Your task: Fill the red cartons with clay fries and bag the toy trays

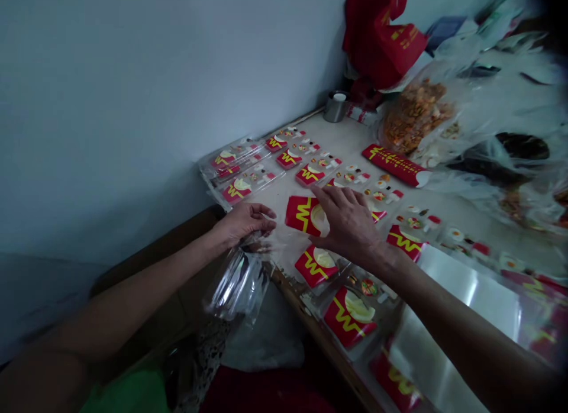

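Note:
My left hand [244,223] is closed, thumb and fingers pinching clear plastic bags [239,286] that hang below it over the table's front edge. Just to its right, my right hand [348,223] grips a small red packet [302,215] with a yellow zigzag and a cream-coloured piece on it. The packet sits close to the mouth of the clear plastic. Around both hands lie rows of similar red packets [316,266], many beside small toy-like food pieces [370,287] in clear plastic.
Filled clear packs [237,189] lie at the table's left end. A long red packet [394,164], a bag of small brown pieces [417,117], a metal cup [336,107] and a red bag [384,46] stand farther back. A shiny flat sheet [461,300] lies beneath my right forearm.

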The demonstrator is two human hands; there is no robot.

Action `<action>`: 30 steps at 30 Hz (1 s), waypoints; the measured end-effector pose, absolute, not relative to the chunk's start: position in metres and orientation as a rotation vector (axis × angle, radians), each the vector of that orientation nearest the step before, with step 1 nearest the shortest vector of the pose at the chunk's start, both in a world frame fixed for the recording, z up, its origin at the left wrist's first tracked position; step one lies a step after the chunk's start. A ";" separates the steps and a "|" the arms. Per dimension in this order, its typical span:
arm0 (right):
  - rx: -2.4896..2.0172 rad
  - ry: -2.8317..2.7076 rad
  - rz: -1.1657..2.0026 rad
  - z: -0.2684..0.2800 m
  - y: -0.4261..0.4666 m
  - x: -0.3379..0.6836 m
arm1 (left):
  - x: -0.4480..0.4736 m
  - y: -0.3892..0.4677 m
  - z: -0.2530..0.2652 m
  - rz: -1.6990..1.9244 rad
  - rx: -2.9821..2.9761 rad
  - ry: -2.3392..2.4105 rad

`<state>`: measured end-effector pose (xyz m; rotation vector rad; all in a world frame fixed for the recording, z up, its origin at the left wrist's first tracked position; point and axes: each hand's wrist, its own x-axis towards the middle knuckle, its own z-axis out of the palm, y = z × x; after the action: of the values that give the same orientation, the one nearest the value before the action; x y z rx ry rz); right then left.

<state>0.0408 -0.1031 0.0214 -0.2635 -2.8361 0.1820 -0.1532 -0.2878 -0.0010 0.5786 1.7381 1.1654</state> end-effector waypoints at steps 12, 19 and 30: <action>-0.159 -3.017 0.392 0.002 -0.082 0.076 | -0.165 -0.268 0.001 0.818 0.678 1.687; -0.343 -2.928 0.295 0.005 -0.093 0.077 | -0.149 -0.269 -0.012 0.854 0.701 1.652; -0.024 -3.058 0.410 0.008 -0.087 0.092 | -0.141 -0.255 0.001 0.831 0.738 1.656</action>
<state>0.0922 -0.0875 0.0080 -0.0235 -3.0578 0.4103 -0.1413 -0.2550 0.0007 0.7377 1.6565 0.8309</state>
